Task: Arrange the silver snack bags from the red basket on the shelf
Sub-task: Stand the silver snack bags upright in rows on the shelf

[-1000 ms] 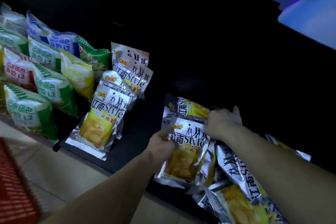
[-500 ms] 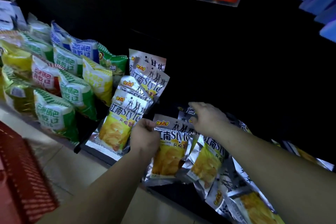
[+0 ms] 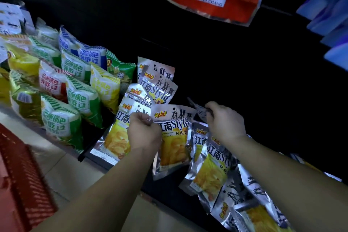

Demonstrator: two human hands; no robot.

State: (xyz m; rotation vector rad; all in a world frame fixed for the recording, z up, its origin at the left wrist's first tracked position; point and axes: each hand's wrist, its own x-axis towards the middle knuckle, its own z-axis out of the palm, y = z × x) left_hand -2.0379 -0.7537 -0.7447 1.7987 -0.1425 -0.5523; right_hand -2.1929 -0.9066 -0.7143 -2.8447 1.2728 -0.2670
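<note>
A red basket (image 3: 22, 175) of slatted plastic sits far left on pale floor tiles (image 3: 62, 171). Puffy, glossy green-and-white bags (image 3: 62, 118) crowd the dark shelf (image 3: 165, 192). Beside them, flat crinkled silver snack bags (image 3: 156, 88) stand overlapped in a row. The left hand (image 3: 144, 132) curls tight round the edge of one silver bag (image 3: 175, 149) at the row's front. The right hand (image 3: 224, 120) pinches the top of another foil bag (image 3: 200, 112), above a loose heap of silver bags (image 3: 211, 171). The shelf's back is black and unlit

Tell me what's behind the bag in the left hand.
A second bag shows past the held bag's right edge, dark shelf below. Left hand and held bag cover the rest.
</note>
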